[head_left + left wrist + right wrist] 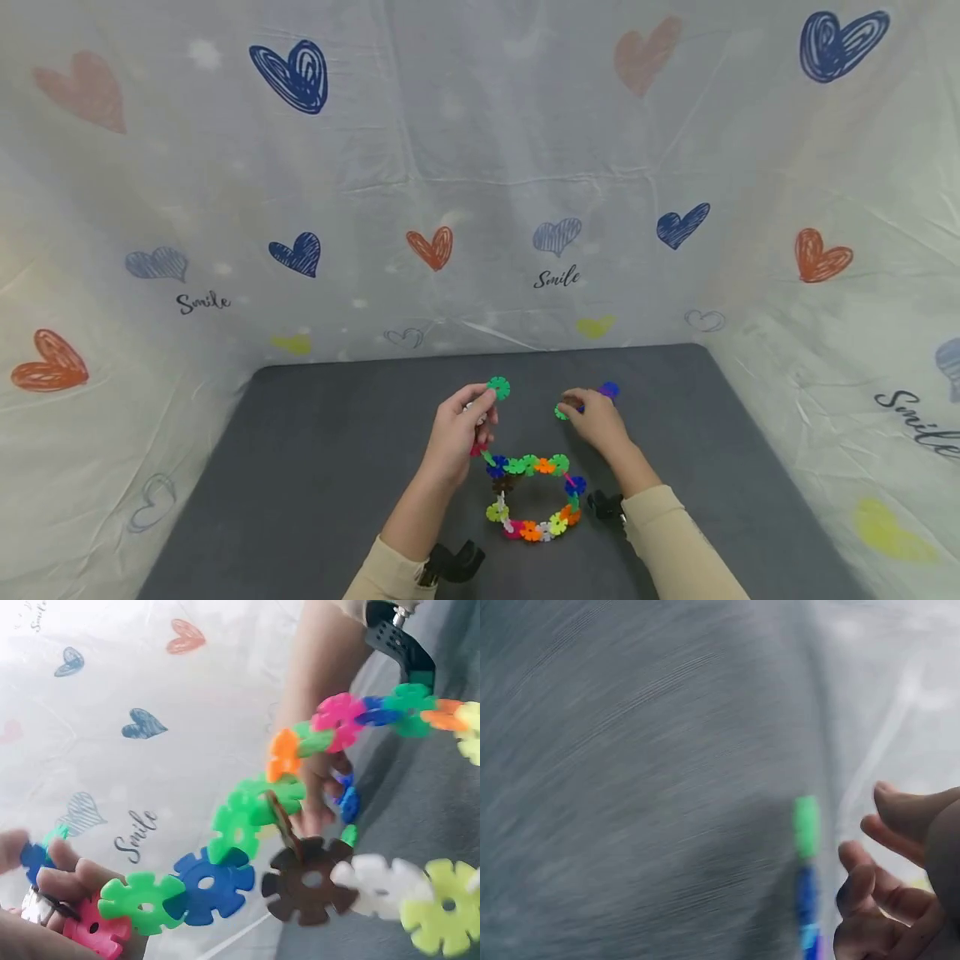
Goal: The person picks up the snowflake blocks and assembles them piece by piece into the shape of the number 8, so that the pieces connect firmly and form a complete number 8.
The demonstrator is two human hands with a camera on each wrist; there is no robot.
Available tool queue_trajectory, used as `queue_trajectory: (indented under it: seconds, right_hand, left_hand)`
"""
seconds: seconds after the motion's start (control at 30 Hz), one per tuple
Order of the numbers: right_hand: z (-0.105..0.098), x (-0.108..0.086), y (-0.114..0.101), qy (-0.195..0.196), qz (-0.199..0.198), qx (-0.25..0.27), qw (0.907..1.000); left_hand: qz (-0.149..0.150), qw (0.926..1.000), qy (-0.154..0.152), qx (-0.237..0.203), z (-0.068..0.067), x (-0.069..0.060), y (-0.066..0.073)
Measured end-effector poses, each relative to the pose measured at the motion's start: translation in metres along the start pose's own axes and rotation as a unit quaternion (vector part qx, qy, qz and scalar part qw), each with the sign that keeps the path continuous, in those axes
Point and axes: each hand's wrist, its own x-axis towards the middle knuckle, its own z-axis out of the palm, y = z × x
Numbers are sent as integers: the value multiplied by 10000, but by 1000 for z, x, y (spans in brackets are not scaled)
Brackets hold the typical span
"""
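Observation:
My left hand [452, 433] pinches a chain of flower-shaped interlocking plastic discs near its end, with a green disc [498, 387] standing up beyond the thumb and index finger. A pink disc [95, 928] lies against that hand's fingers in the left wrist view. From there the chain runs into a loop of mixed-colour discs [530, 531] in front of the hands. At the back right, my right hand [602, 423] hovers by a short disc strand with a green end [806, 825] and a blue-purple end [610, 389]. Its thumb and fingers [892, 900] stand apart, with nothing visible between them.
A dark grey table [337, 458] lies under the hands. Behind it and at both sides hangs a pale curtain [480, 167] printed with hearts. Black wrist mounts [457, 562] sit at both cuffs, the right one close to the loop.

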Motion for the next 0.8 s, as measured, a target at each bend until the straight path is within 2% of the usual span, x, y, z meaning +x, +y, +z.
queue_trajectory:
  seconds: [0.1, 0.2, 0.37, 0.47, 0.6, 0.7, 0.8]
  right_hand:
    - [9, 2, 11, -376, 173, -673, 9969]
    - [10, 1, 16, -321, 308, -786, 9959]
    - [8, 4, 19, -406, 320, -338, 9981]
    - [6, 4, 16, -493, 159, 108, 9986]
    - [-6, -7, -6, -277, -385, 754, 9960]
    - [-22, -21, -42, 364, -1065, 1069, 9879]
    - [-36, -36, -77, 1197, -1917, 950, 9695]
  left_hand:
    - [-54, 9999, -7, -146, 0, 0, -5]
    - [-43, 10000, -20, -31, 0, 0, -9]
    - [98, 9990, 47, 442, -1, -2, -10]
    - [186, 9988, 5, 455, -2, -3, -11]
    - [319, 9993, 5, 210, -1, -2, -13]
    - [437, 9987, 205, 171, -1, -1, -16]
    - [493, 9978, 343, 271, -1, 0, -18]
